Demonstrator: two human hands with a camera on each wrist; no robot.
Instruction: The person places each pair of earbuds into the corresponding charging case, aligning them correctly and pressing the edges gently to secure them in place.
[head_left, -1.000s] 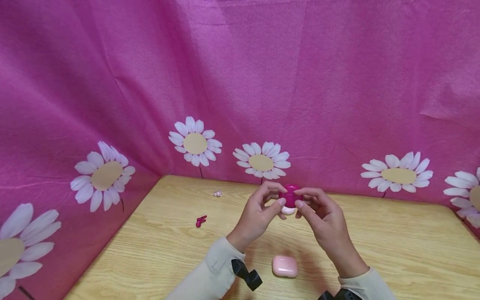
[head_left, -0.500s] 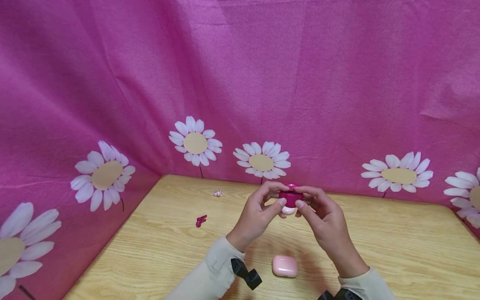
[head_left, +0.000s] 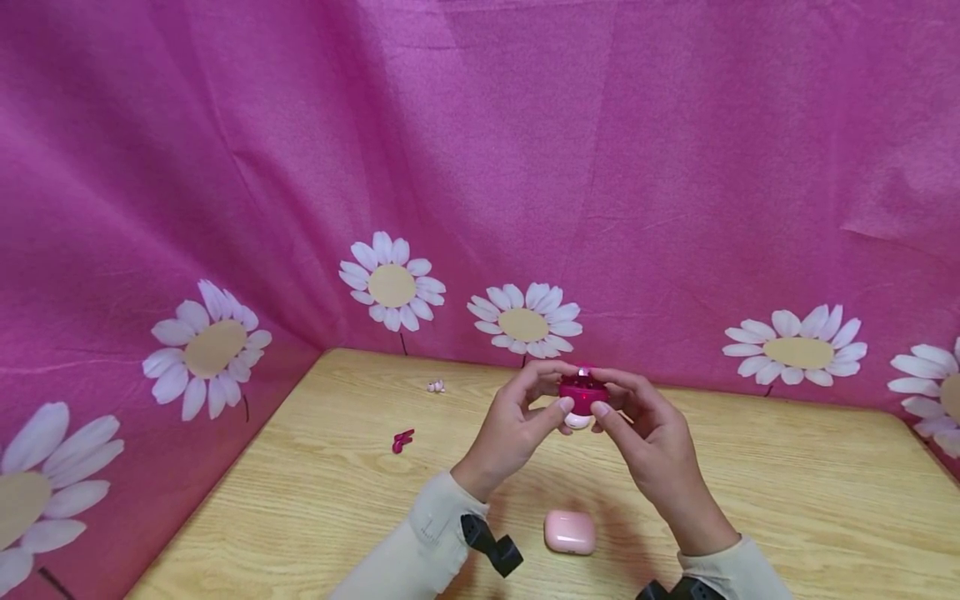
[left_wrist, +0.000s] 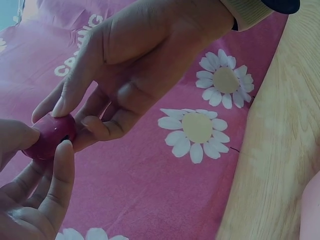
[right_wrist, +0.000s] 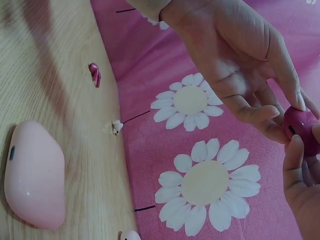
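Two hands meet above the middle of a wooden table [head_left: 787, 492], both pinching one small magenta case [head_left: 582, 390] held up in the air between them; the left hand [head_left: 517, 421] has its fingers curled, with the thumb tip and forefinger pressed against the left side of the case; the right hand [head_left: 645, 429] is likewise curled, thumb below and forefinger above, gripping the right side; in the left wrist view the case [left_wrist: 50, 136] shows as a rounded, glossy, deep pink shape caught between fingertips from both sides; in the right wrist view the same case [right_wrist: 300, 126] sits at the far right, with a small dark slot on its side; from the head view a pale, whitish part shows just under the magenta top, though fingers hide most of it; both wrists wear cream sleeves; on the table near the person lies a pale pink case [head_left: 570, 532], closed and smooth, well below the hands; farther left lies a small magenta earbud [head_left: 402, 442], and beyond it, near the back edge, a tiny whitish earbud [head_left: 435, 387]; a pink cloth [head_left: 480, 167] printed with white daisies hangs behind and to the left.
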